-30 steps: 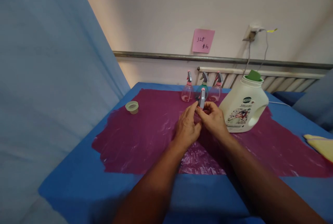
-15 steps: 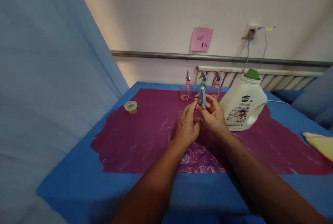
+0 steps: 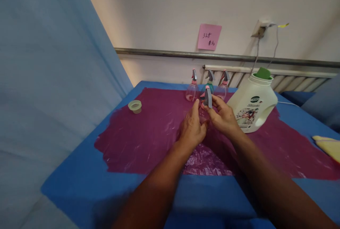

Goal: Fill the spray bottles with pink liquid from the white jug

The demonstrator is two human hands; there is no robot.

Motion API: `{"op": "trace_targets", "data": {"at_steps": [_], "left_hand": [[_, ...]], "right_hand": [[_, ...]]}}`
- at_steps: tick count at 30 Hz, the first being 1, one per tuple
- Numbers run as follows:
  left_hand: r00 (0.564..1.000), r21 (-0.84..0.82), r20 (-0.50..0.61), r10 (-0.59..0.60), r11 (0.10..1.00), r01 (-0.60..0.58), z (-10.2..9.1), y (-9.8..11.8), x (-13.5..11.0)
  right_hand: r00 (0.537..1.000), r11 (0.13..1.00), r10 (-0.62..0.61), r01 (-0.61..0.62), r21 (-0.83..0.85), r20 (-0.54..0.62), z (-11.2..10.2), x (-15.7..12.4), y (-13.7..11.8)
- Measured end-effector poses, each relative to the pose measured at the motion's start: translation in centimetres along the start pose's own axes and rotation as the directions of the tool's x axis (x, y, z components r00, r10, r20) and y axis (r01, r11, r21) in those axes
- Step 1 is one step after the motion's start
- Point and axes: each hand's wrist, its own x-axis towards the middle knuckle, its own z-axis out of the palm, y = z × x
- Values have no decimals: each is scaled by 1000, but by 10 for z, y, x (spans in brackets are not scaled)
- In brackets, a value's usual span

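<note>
Between my two hands stands a clear pink spray bottle (image 3: 203, 114) with a grey and pink trigger head (image 3: 208, 98). My left hand (image 3: 193, 126) wraps the bottle's body from the left, its thumb and fingers around it. My right hand (image 3: 221, 113) grips the trigger head and neck from the right. Behind them, another pink spray bottle (image 3: 192, 90), a teal spray bottle (image 3: 210, 86) and a second pink one (image 3: 222, 89) stand upright in a row. A large cream detergent jug (image 3: 253, 103) with a green piece (image 3: 262, 73) in its mouth is just right of my right hand.
A small translucent cup (image 3: 135, 106) sits at the left on the purple plastic sheet (image 3: 143, 137), which covers a blue-draped table (image 3: 79, 172). At the right edge lies a yellow cloth (image 3: 326, 147). A blue curtain (image 3: 53, 62) hangs at the left; a metal rail (image 3: 170, 54) crosses the wall.
The whole view has shifted slightly. My left fingers have come away from the trigger head and sit lower, by the bottle's body. My right hand stays on the head, which looks slightly turned.
</note>
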Motion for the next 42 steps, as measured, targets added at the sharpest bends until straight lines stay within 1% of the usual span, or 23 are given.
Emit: {"op": "trace_targets", "data": {"at_steps": [5,9,12,15,19,25,29,34,39,40,42], "left_hand": [[998,-18,-29,57,998,-57,4,-5,1],[995,-30,-54,86,996,-87,6,-8,1],[994,-36,-65,92,995,-95,7,-9,1],[992,-36,-64,109,993,-111,8,-8,0],[992,-20,-85,96,995,-98,7,-6,1],[992,-27,-98,85,996,-88,6,-6,3],[991,0,-98,89,996,-89,6,-5,3],[990,24,-94,101,995,-100,6,-5,3],[991,40,-92,96,995,-93,7,-8,3],[992,41,-91,93,995,-89,7,-8,3],[993,46,-82,90,995,-86,7,-8,3]], "right_hand": [[998,999,-29,31,-29,50,-5,2,4],[996,992,-63,70,-104,69,-7,4,5],[997,983,-79,82,-166,26,-6,3,6],[996,979,-65,50,-197,-67,-2,1,6],[989,991,-11,-10,-136,-147,7,0,8],[982,999,27,-31,-19,-186,16,2,15],[987,999,37,-38,-2,-159,16,-1,22],[995,999,-30,27,-37,-100,10,-7,24],[999,999,-4,6,31,-52,7,-8,20],[999,999,-6,8,44,-51,8,-7,19],[996,999,-9,13,50,-88,9,-5,19]]}}
